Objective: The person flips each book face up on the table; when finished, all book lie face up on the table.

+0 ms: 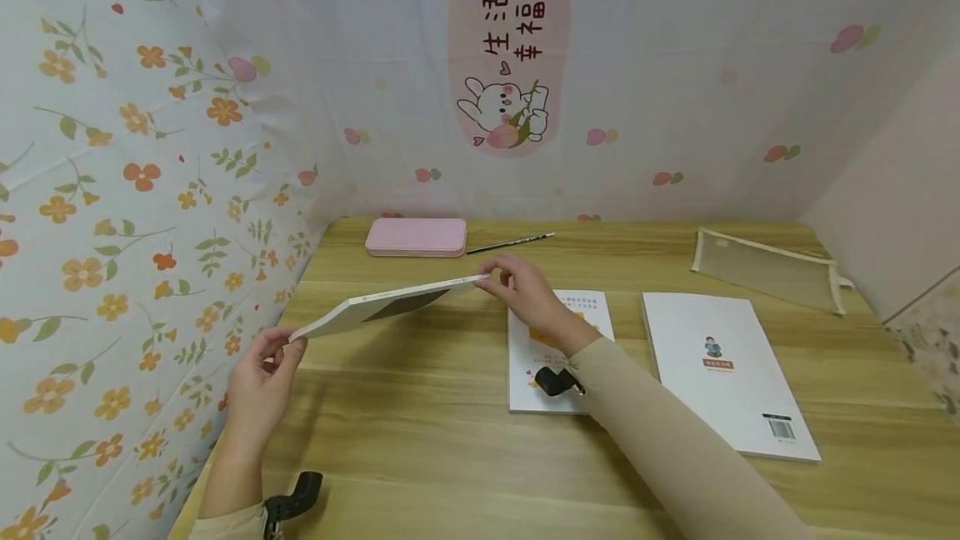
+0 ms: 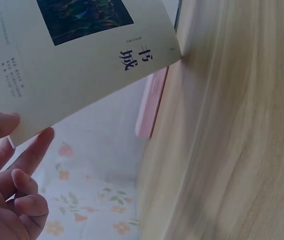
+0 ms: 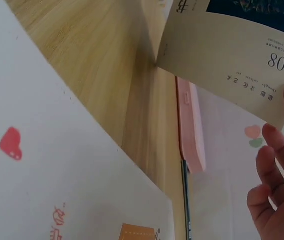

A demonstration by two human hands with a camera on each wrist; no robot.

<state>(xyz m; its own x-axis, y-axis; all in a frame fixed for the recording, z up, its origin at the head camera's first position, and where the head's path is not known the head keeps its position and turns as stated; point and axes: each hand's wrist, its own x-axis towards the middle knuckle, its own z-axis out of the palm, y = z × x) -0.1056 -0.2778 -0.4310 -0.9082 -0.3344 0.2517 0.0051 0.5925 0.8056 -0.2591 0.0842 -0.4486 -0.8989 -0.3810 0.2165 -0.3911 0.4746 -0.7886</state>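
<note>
A thin cream magazine (image 1: 397,305) is held up above the left part of the table, tilted, its edge toward the head camera. The left hand (image 1: 258,386) pinches its near left corner between thumb and fingers. At the far right corner, the right hand (image 1: 528,294) pinches it the same way. Its cover shows a dark picture and large characters in the left wrist view, where the left hand (image 2: 17,185) grips the corner. In the right wrist view the magazine (image 3: 216,60) carries the number 08, with the right hand (image 3: 281,175) at its corner.
Under the right forearm lies a white booklet (image 1: 525,382) with orange print. A larger white book (image 1: 720,390) lies to its right. Along the back are a pink pencil case (image 1: 416,237), a dark pencil (image 1: 513,243) and a mesh pouch (image 1: 765,269). Floral cloth (image 1: 135,232) hangs at left.
</note>
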